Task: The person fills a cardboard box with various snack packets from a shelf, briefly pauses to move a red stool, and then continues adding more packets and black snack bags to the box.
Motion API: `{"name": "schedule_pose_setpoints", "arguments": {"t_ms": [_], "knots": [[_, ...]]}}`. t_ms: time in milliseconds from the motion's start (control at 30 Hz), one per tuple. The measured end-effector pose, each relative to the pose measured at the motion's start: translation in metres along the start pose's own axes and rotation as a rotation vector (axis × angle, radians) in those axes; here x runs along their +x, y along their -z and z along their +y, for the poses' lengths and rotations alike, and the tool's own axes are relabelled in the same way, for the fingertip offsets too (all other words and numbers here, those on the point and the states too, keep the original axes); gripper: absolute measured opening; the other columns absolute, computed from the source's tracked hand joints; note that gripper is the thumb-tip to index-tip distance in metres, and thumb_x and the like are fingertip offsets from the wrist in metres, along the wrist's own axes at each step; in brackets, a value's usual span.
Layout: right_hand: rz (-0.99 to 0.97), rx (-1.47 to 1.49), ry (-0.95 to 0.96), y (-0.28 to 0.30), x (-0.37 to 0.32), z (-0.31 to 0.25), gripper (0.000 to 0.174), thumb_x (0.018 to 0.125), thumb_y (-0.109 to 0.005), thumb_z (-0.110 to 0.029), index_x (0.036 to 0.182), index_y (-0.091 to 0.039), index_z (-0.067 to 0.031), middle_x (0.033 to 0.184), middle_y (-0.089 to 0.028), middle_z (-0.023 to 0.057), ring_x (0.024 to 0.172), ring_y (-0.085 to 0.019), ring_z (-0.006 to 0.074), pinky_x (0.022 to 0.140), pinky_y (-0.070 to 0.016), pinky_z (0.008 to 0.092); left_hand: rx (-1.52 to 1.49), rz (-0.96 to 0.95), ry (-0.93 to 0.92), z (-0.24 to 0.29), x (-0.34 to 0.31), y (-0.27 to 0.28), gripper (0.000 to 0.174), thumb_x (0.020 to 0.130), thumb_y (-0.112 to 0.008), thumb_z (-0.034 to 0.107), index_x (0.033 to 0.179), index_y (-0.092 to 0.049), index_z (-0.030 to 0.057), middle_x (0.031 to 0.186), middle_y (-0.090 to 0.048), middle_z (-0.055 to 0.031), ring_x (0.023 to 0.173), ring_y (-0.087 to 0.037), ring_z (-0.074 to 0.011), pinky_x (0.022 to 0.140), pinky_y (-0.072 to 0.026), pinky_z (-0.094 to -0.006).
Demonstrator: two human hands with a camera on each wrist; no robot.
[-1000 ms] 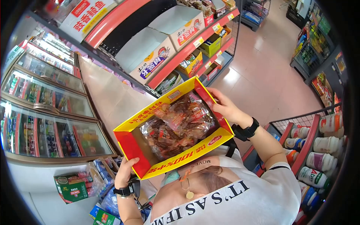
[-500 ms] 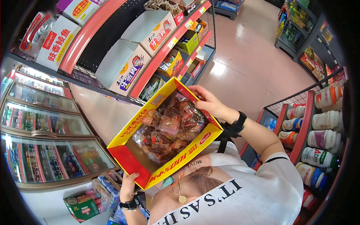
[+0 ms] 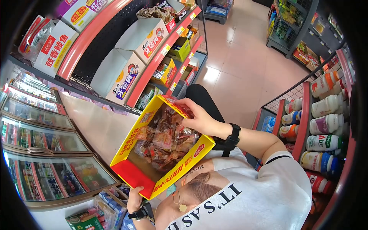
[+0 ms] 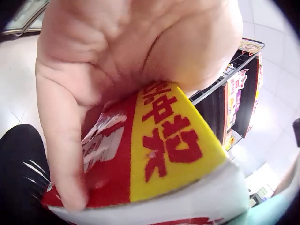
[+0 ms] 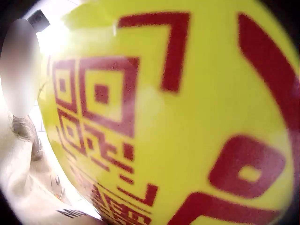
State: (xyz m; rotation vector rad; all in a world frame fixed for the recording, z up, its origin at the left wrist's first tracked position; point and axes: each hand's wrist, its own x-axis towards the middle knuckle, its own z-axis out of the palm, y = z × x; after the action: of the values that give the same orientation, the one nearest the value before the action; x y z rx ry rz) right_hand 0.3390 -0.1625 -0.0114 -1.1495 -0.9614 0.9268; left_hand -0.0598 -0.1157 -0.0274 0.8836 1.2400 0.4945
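Note:
A yellow and red open-topped box [image 3: 128, 175] is held tilted before the body in the head view, with clear-wrapped brown snack packs [image 3: 163, 140] heaped inside. The left hand [image 3: 135, 200] grips its lower left corner, thumb on the red end. At the upper right end the right hand [image 3: 199, 119] grips the rim, thumb over the edge. In the left wrist view the left hand [image 4: 136, 51] is curled round the corner of the box [image 4: 178, 140]. The box's printed yellow side [image 5: 211, 108] fills the right wrist view, where the right hand's fingers are hidden.
A shelf [image 3: 153, 65] with white cartons [image 3: 124, 76] stands beyond the box. Glass-door coolers [image 3: 46, 134] line the left. On the right is a rack of white bottles [image 3: 325, 124]. Packaged goods [image 3: 86, 221] sit at lower left. Tiled floor [image 3: 241, 73] runs between the shelves.
The box and both hands have moved left and somewhat down in the head view, with the box turned more upright. A dark-clothed leg has come into view beyond the box. Both hands keep their hold.

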Motion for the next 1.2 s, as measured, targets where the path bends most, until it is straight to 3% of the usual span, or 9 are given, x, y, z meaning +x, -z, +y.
{"name": "schedule_pose_setpoints", "arguments": {"t_ms": [600,733,800,900,1000,1033,1067,1133,1200], "knots": [[0.144,0.385,-0.221,0.054,0.029,0.101,0.041,0.081,-0.069,-0.019,0.111,-0.051,0.0009,0.106,-0.058,0.0083,0.098,-0.055,0.0139,0.087,-0.0437,0.0281,0.24,-0.041,0.164,0.044,0.033,-0.03,0.042,0.071,-0.047,-0.005,0.112,-0.05,-0.0022,0.104,-0.059,-0.0097,0.097,-0.058,-0.0226,0.087,-0.0445,-0.0322],[0.005,0.28,-0.414,0.077,0.041,0.109,0.054,0.091,-0.051,-0.045,0.119,-0.048,0.0007,0.112,-0.055,0.0071,0.104,-0.051,0.0121,0.091,-0.0409,0.0282,0.215,-0.001,0.222,0.054,0.037,-0.044,0.032,0.072,-0.049,-0.002,0.103,-0.055,-0.001,0.094,-0.062,-0.0095,0.087,-0.061,-0.0218,0.079,-0.0482,-0.0323],[0.035,0.307,-0.741,0.091,0.033,0.143,0.071,0.089,-0.041,-0.06,0.124,-0.047,0.002,0.125,-0.052,0.0143,0.109,-0.052,0.0239,0.09,-0.0412,0.0331,0.308,-0.03,0.242,0.057,0.041,-0.036,0.032,0.073,-0.048,-0.004,0.104,-0.055,-0.0015,0.094,-0.062,-0.0091,0.088,-0.061,-0.0225,0.079,-0.0487,-0.033],[-0.075,-0.126,-0.719,0.108,0.034,0.206,0.065,0.09,-0.04,-0.055,0.127,-0.045,-0.0018,0.124,-0.053,0.0139,0.109,-0.053,0.0286,0.086,-0.044,0.0405,0.356,-0.038,0.248,0.063,0.044,-0.031,0.034,0.073,-0.048,-0.005,0.106,-0.053,-0.001,0.096,-0.062,-0.0091,0.089,-0.061,-0.0226,0.079,-0.0486,-0.0339],[-0.572,-0.575,-0.677,0.118,0.044,0.227,0.052,0.085,-0.054,-0.04,0.12,-0.053,-0.0004,0.114,-0.059,0.0183,0.105,-0.056,0.0318,0.085,-0.045,0.0406,0.333,0.074,0.232,0.074,0.04,-0.06,0.033,0.074,-0.05,-0.001,0.107,-0.051,-0.0055,0.095,-0.062,-0.0166,0.086,-0.062,-0.0278,0.077,-0.0497,-0.0374],[-0.685,-0.627,-0.651,0.117,0.047,0.233,0.049,0.08,-0.058,-0.033,0.116,-0.055,-0.0001,0.11,-0.06,0.0199,0.103,-0.057,0.0333,0.084,-0.0455,0.04,0.331,0.029,0.486,0.073,0.043,-0.016,0.031,0.084,-0.058,0.007,0.114,-0.051,0.007,0.122,-0.043,-0.0136,0.1,-0.049,-0.025,0.084,-0.0424,-0.0351],[-0.801,-0.677,-0.623,0.116,0.05,0.24,0.046,0.074,-0.063,-0.026,0.112,-0.057,0.0003,0.105,-0.062,0.0215,0.1,-0.058,0.0348,0.083,-0.0459,0.0394,0.337,0.027,0.498,0.076,0.042,-0.018,0.031,0.084,-0.058,0.007,0.114,-0.051,0.007,0.122,-0.043,-0.0136,0.1,-0.049,-0.025,0.084,-0.0424,-0.0351],[-1.021,-0.838,-0.604,0.1,0.057,0.251,0.033,0.067,-0.069,-0.019,0.095,-0.067,-0.0025,0.098,-0.066,0.0166,0.093,-0.061,0.0307,0.079,-0.0469,0.0384,0.914,-0.291,0.062,0.084,0.037,-0.026,0.033,0.079,-0.055,0.0,0.112,-0.052,0.0022,0.101,-0.055,-0.0155,0.099,-0.05,-0.0289,0.088,-0.0407,-0.0375],[-1.111,-0.869,-0.641,0.083,0.053,0.266,0.035,0.06,-0.076,-0.017,0.092,-0.069,-0.0044,0.098,-0.067,0.0138,0.092,-0.062,0.0292,0.079,-0.0483,0.0373,1.089,-0.308,0.063,0.091,0.037,-0.017,0.031,0.079,-0.052,0.0,0.109,-0.054,0.0009,0.101,-0.056,-0.0169,0.099,-0.051,-0.0286,0.088,-0.0403,-0.0386]]}}
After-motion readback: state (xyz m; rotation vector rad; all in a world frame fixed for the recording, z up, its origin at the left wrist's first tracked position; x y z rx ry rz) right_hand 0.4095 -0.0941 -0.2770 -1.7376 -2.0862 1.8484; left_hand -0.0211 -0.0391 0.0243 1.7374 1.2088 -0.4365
